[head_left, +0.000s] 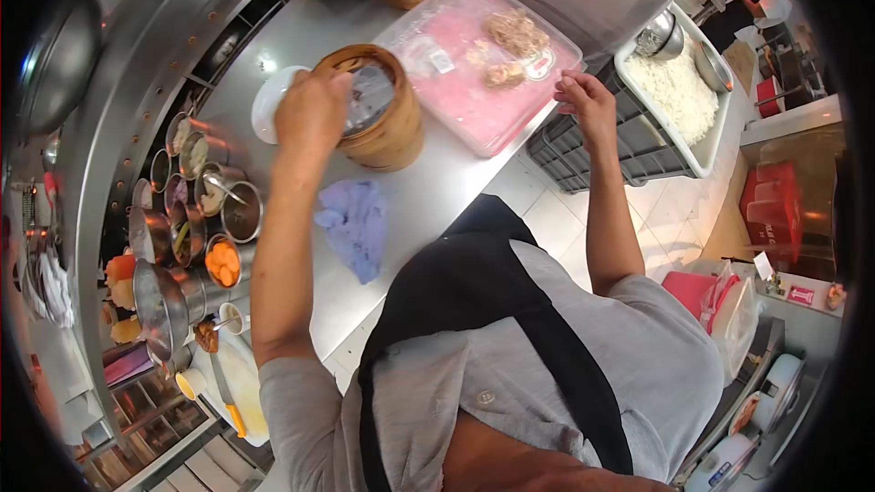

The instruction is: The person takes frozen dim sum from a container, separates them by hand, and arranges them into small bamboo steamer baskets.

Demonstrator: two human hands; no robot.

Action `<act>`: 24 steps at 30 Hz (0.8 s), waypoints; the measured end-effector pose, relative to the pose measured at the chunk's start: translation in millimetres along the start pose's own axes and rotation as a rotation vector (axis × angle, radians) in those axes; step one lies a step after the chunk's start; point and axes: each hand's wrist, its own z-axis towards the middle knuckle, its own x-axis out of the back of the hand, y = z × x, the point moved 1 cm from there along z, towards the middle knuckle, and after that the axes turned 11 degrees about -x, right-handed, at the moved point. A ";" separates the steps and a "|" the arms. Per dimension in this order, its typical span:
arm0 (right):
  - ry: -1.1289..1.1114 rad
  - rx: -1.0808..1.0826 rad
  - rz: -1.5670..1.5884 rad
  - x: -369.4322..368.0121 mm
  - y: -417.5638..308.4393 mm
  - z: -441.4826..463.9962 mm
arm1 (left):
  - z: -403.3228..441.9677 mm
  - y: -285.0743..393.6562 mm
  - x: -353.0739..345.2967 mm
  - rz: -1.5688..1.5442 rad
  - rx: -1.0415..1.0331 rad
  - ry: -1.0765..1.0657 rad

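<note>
My left hand [313,114] is closed, its fingers curled at the left rim of a round bamboo steamer [392,137]. The hand hides part of the steamer's mouth, where a dark, shiny surface shows. What its fingertips grip is hidden. My right hand [588,105] is raised by the near right edge of a pink plastic box with a clear lid [447,96]. Its fingers are bent together, and anything between them is too small to make out. Clumps of shredded, pale brown food [518,34] show on the box. A white plate [269,105] lies partly behind my left wrist.
A crumpled purple cloth [354,223] lies on the steel counter [324,319]. Metal pots of ingredients [223,260] line the left side, near a yellow-handled knife [228,392]. A white tub of rice-like food [670,96] sits over a grey crate [583,150] at right. Another person [761,5] stands beyond.
</note>
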 end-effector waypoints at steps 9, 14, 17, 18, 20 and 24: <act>-0.458 0.166 -0.370 -2.0 -9.1 99.2 | 36.9 139.0 -129.3 -0.459 -0.245 0.095; -0.774 0.464 -0.614 -6.3 -16.5 93.4 | 65.1 132.8 -191.6 -0.762 0.032 -0.167; -0.837 0.453 -0.587 -14.5 -21.2 88.7 | 67.1 123.8 -190.0 -1.337 0.389 -0.326; -0.889 0.502 -0.486 -16.2 -19.9 96.9 | 65.1 121.6 -191.2 -1.560 0.495 -0.348; -0.948 0.318 -0.481 -15.9 -28.7 100.4 | 60.2 142.3 -166.3 -1.491 0.383 -0.133; -1.048 0.094 -0.374 -22.0 -51.3 94.7 | 49.4 150.7 -135.7 -1.143 0.235 0.003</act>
